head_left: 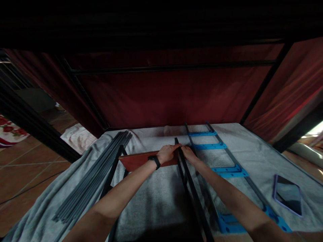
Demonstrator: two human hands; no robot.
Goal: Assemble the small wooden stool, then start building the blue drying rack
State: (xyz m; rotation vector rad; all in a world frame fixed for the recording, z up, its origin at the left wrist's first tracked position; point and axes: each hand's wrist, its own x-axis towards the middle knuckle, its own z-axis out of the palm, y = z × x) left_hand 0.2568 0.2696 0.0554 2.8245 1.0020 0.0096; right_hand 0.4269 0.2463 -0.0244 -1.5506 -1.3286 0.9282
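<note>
My left hand [167, 153], with a black band on its wrist, is closed over the right end of a reddish-brown board [136, 161] where it meets a black metal rail [188, 181]. My right hand [188, 153] is closed on the same rail from its right side, touching the left hand. The board runs leftward to a second black rail [113, 171]. Both rails lie on a grey cloth [153, 198].
A bundle of grey rods [93, 178] lies at left on the cloth. A black frame with blue cross brackets [218, 146] lies at right. A phone in a purple case [287, 195] rests far right. Dark red fabric in a black frame stands behind. Tiled floor at left.
</note>
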